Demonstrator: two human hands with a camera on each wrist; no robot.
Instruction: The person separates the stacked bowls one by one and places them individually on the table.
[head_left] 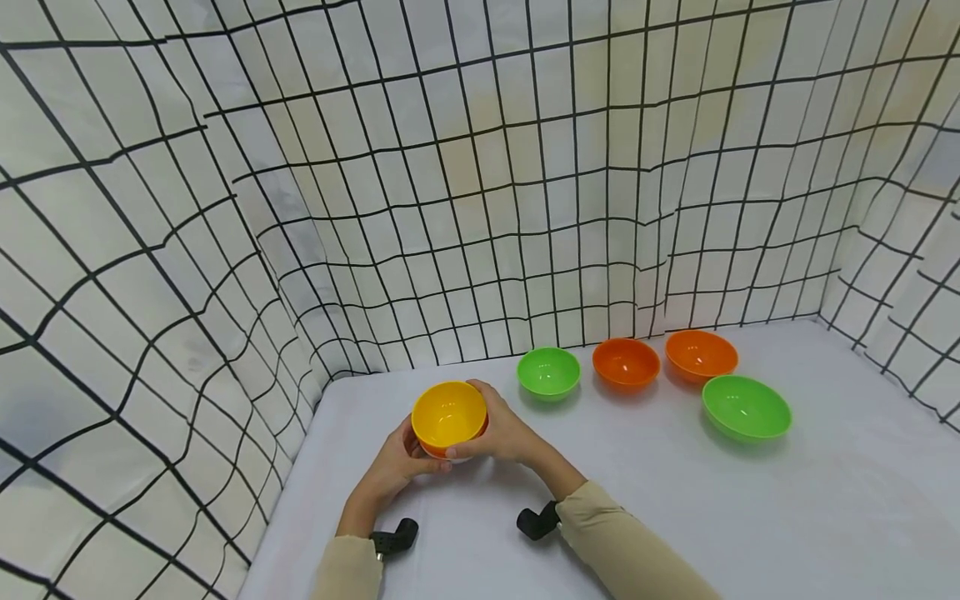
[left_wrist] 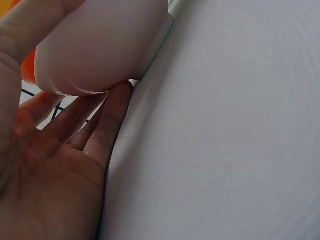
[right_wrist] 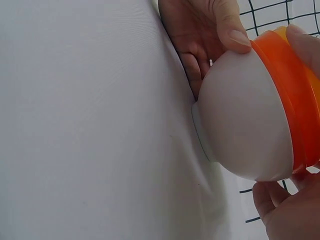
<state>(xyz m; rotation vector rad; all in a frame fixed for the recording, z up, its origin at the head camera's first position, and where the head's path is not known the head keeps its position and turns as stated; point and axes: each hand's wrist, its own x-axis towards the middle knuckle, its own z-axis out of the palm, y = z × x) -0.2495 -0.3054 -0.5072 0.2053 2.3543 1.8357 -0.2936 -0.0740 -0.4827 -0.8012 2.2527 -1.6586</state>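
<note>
A stack of bowls stands on the white-covered table, between both hands. Its lowest is a white bowl (right_wrist: 240,115); an orange bowl (right_wrist: 290,95) sits in that, with a yellow bowl (head_left: 448,414) nested on top. My left hand (head_left: 397,461) holds the white bowl at its left side, the thumb near its rim and the fingers round its lower wall. From the right, my right hand (head_left: 506,429) grips the stack, its thumb at the upper bowls' rims and its fingers round the far side. Some of those fingertips are hidden behind the bowls.
Right of the stack, toward the back of the table (head_left: 637,500), stand a small green bowl (head_left: 549,373), two orange bowls (head_left: 626,364) and a larger green bowl (head_left: 746,408). White cloth walls (head_left: 480,208) with a black grid enclose the table's back and sides.
</note>
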